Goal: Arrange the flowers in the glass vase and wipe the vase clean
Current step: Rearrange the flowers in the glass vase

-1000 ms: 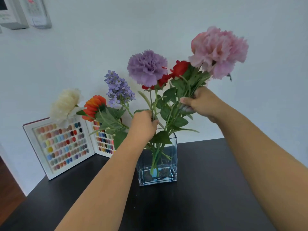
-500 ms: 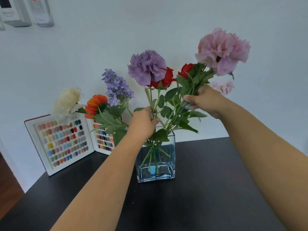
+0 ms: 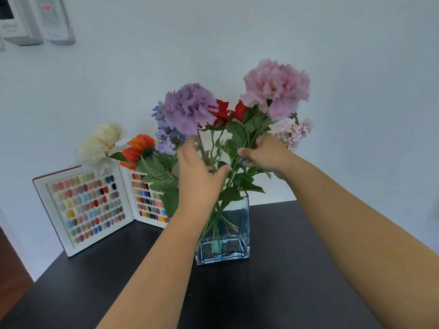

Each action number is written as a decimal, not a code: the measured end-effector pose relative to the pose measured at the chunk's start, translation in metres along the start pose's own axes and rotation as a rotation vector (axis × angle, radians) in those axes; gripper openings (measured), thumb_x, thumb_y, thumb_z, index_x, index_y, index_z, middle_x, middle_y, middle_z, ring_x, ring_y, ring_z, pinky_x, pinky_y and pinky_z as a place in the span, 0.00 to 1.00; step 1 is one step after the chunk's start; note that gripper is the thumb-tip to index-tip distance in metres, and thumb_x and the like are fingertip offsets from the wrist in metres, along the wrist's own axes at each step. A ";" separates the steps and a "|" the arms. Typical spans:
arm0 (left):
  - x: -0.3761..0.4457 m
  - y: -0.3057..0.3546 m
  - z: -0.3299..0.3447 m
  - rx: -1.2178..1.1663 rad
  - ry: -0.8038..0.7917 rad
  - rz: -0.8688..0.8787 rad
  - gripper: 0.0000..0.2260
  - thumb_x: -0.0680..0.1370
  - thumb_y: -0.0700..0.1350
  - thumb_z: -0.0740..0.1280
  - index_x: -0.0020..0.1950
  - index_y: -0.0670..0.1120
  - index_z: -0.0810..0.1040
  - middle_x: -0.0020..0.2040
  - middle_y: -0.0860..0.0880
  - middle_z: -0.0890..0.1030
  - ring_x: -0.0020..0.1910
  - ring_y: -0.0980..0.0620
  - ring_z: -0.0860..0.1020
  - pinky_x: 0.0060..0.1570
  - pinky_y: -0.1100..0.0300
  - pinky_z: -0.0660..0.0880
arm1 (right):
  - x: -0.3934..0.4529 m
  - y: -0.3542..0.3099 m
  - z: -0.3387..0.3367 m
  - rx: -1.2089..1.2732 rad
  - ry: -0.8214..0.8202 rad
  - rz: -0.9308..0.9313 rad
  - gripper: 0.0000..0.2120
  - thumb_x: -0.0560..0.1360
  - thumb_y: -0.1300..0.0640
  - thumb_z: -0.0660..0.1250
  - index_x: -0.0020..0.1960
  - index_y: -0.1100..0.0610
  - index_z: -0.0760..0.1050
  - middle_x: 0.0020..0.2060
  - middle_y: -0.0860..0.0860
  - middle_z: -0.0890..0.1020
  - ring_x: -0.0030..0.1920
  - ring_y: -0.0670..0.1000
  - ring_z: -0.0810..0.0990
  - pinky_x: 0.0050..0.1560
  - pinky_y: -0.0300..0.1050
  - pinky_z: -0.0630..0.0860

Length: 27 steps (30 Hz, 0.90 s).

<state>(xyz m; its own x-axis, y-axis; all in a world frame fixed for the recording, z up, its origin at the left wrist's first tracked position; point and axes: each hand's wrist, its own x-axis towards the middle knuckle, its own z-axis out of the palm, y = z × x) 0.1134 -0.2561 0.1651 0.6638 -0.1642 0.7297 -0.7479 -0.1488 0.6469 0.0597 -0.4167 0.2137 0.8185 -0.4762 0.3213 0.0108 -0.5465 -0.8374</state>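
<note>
A square glass vase stands on the black table and holds a bunch of flower stems. A purple carnation, red blooms and a big pink carnation rise above it; a cream flower, an orange flower and a lilac sprig lean left. My left hand is above the vase mouth, fingers spread around the purple carnation's stem. My right hand pinches the pink carnation's stem below its bloom.
An open white display book of coloured nail samples stands on the table at the back left against the white wall. Wall panels hang at the top left. The table's left edge drops to a wooden floor.
My left hand has loosened from a closed grip on the stems and risen with fingers apart. My right hand has shifted the pink carnation leftward, closer to the red blooms.
</note>
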 end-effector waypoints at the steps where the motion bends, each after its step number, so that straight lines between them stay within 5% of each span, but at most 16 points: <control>1: -0.004 0.002 0.000 -0.048 0.040 0.029 0.39 0.70 0.44 0.77 0.73 0.55 0.58 0.64 0.54 0.65 0.44 0.59 0.80 0.43 0.66 0.78 | -0.001 0.000 0.002 0.013 -0.004 -0.010 0.08 0.76 0.60 0.70 0.46 0.67 0.79 0.32 0.53 0.83 0.28 0.42 0.81 0.31 0.35 0.79; 4: -0.012 0.005 0.002 -0.071 0.068 0.160 0.30 0.72 0.40 0.74 0.68 0.56 0.65 0.58 0.57 0.64 0.47 0.60 0.78 0.40 0.71 0.77 | -0.003 0.002 0.005 0.081 0.016 -0.024 0.09 0.74 0.60 0.71 0.47 0.68 0.79 0.33 0.56 0.84 0.29 0.45 0.81 0.34 0.37 0.79; 7: -0.006 0.005 0.008 0.079 -0.106 0.194 0.18 0.73 0.41 0.74 0.60 0.49 0.75 0.54 0.53 0.71 0.42 0.59 0.77 0.43 0.66 0.77 | -0.005 0.004 0.008 0.134 0.020 -0.053 0.09 0.73 0.59 0.72 0.48 0.66 0.80 0.37 0.60 0.84 0.33 0.49 0.80 0.44 0.49 0.81; 10: 0.004 0.000 0.013 0.159 -0.238 0.109 0.20 0.73 0.44 0.74 0.63 0.47 0.77 0.53 0.50 0.78 0.45 0.54 0.79 0.49 0.60 0.77 | -0.009 0.003 0.009 0.207 -0.044 -0.105 0.04 0.73 0.61 0.72 0.47 0.58 0.80 0.42 0.61 0.85 0.39 0.52 0.83 0.50 0.50 0.81; 12: 0.009 -0.003 0.015 0.146 -0.267 0.069 0.18 0.73 0.44 0.75 0.62 0.46 0.78 0.48 0.49 0.81 0.43 0.53 0.81 0.48 0.57 0.78 | -0.012 0.003 0.009 0.272 -0.122 -0.129 0.07 0.73 0.62 0.72 0.50 0.55 0.80 0.44 0.58 0.86 0.45 0.54 0.85 0.51 0.49 0.82; 15: 0.016 -0.008 0.017 0.142 -0.246 0.042 0.13 0.74 0.43 0.74 0.58 0.45 0.80 0.38 0.52 0.79 0.37 0.56 0.79 0.39 0.68 0.75 | -0.015 0.003 0.007 0.309 -0.179 -0.143 0.11 0.74 0.63 0.72 0.52 0.50 0.78 0.42 0.52 0.87 0.45 0.50 0.86 0.47 0.39 0.81; 18: 0.021 -0.014 0.017 0.175 -0.237 0.019 0.09 0.75 0.44 0.73 0.53 0.45 0.82 0.36 0.53 0.78 0.37 0.54 0.79 0.41 0.64 0.76 | -0.019 0.012 -0.003 0.301 0.002 -0.150 0.07 0.75 0.60 0.70 0.50 0.50 0.80 0.38 0.51 0.86 0.36 0.45 0.84 0.38 0.34 0.78; 22: 0.020 -0.016 0.017 0.209 -0.237 0.049 0.08 0.75 0.44 0.72 0.52 0.42 0.82 0.39 0.49 0.80 0.41 0.49 0.80 0.46 0.60 0.75 | -0.031 0.059 -0.006 0.374 0.301 0.068 0.05 0.73 0.60 0.64 0.42 0.59 0.77 0.26 0.52 0.81 0.26 0.50 0.73 0.25 0.40 0.72; 27: 0.020 -0.017 0.017 0.253 -0.227 0.088 0.09 0.76 0.45 0.71 0.53 0.43 0.81 0.37 0.53 0.77 0.39 0.51 0.77 0.41 0.63 0.68 | -0.040 0.103 0.021 0.225 0.327 0.222 0.09 0.73 0.53 0.62 0.44 0.57 0.77 0.36 0.53 0.83 0.34 0.52 0.76 0.33 0.45 0.73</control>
<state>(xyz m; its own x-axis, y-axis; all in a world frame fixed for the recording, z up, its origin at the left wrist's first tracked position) 0.1392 -0.2733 0.1648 0.6017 -0.3952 0.6941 -0.7968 -0.3571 0.4874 0.0401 -0.4396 0.1060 0.5907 -0.7776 0.2154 0.0094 -0.2604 -0.9655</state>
